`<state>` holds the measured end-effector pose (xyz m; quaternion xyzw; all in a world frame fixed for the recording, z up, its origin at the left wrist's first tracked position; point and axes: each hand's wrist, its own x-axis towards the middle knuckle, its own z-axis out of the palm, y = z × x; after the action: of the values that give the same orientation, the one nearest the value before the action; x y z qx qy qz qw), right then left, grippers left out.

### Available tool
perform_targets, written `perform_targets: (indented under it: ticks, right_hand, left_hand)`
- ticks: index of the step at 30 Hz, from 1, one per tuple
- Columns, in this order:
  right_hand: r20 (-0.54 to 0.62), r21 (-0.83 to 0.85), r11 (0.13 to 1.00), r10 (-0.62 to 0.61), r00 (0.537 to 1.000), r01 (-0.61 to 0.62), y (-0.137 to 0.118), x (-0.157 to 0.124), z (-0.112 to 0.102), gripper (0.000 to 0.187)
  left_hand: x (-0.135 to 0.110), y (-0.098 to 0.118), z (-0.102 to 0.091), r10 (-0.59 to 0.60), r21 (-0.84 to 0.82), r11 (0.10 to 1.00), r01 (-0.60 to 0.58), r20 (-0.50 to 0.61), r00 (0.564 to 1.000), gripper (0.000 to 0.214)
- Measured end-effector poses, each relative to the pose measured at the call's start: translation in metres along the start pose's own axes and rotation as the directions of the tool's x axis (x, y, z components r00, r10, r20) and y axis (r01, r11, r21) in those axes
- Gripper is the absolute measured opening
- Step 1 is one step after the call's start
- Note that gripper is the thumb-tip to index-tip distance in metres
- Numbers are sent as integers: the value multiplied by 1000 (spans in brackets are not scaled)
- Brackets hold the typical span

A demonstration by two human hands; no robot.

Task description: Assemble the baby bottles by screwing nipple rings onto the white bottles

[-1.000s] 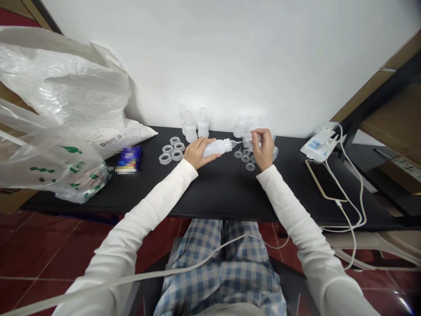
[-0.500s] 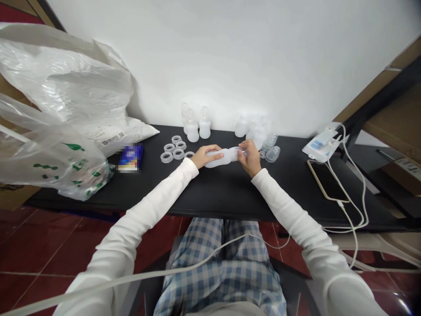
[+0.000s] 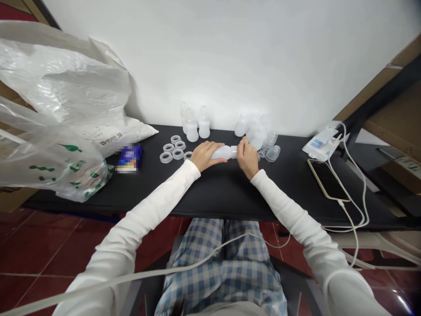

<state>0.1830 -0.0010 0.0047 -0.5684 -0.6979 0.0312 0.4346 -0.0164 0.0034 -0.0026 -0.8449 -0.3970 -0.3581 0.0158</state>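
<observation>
Phone (image 3: 329,180), white cable (image 3: 341,203) attached; blue packet (image 3: 130,157) near plastic bag (image 3: 74,164).

Over the long, flat black table (image 3: 223,193) is a milky-white, rounded plastic bottle (image 3: 222,152); on the table, translucent whitish plastic rings (image 3: 178,157); at the table's left end, a crumpled clear plastic bag (image 3: 49,153) printed green; below the table, blue, grey and white checked cloth trousers (image 3: 226,281).

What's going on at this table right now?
A person holds a white bottle sideways: the left hand is around its body, the right hand closed over its top end. Loose rings lie to the left, clear caps to the right. Three bottles with clear tops stand behind the rings.
</observation>
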Motion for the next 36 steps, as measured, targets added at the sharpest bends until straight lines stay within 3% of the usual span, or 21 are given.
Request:
perform_targets:
  ticks: [3, 8, 10, 14, 17, 22, 26, 31, 36]
  right_hand:
    - [-2, 66, 998, 5, 1000, -5, -2, -1, -3, 36]
    - [-125, 112, 988, -90, 988, 105, -4, -4, -8, 37]
    - [-110, -41, 985, -172, 979, 169, -3, -4, -8, 35]
    - [108, -438, 873, -186, 977, 215, 3, -4, -2, 32]
    - [175, -537, 806, -184, 967, 250, 6, -8, 3, 34]
    - [176, -603, 758, -176, 969, 247, 7, -14, 3, 36]
    - [245, -632, 739, -94, 965, 233, 6, -15, 0, 31]
    - [322, -652, 720, -24, 946, 240, 7, -13, 0, 29]
    - [273, -617, 746, -98, 957, 252, 15, -12, 3, 26]
  left_hand:
    - [1, 0, -2, -45, 100, 994, 49, -42, 998, 59]
    - [1, -12, -5, -260, 114, 953, 281, -170, 950, 56]
    - [1, -20, -5, -361, 59, 921, 385, -240, 901, 53]
    - [2, -33, 0, -496, -87, 866, 492, -257, 829, 45]
    - [3, -39, 6, -559, -140, 829, 542, -225, 798, 45]
    - [5, -49, 10, -606, -231, 794, 562, -225, 763, 56]
    - [7, -53, 8, -614, -203, 789, 580, -220, 758, 49]
    - [11, -49, -2, -609, 80, 782, 618, -112, 785, 11]
    - [1, -35, -4, -561, 251, 783, 569, -109, 821, 14]
